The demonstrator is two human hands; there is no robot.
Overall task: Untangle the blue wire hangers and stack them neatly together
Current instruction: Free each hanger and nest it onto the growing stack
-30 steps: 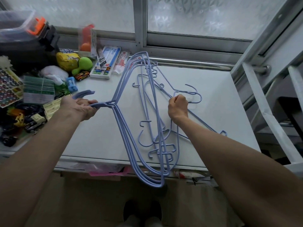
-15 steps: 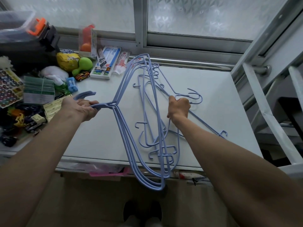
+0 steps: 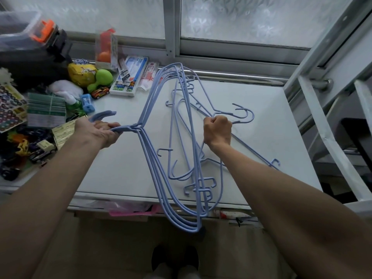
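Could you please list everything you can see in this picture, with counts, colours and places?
blue wire hangers: several, exact count unclear, tangled over the table's middle, hooks gripped at both sides
white table: one, centre
green squeeze toy: one, back left
yellow packet: one, back left
toy car: one, red, left of centre
blue sharpener: one, left
stationery packs: a few, white and blue, back
sticker sheet: one, multicoloured, far left
frosted window: behind the table
left hand: holds a bundle's necks
right hand: fist around other hangers' necks
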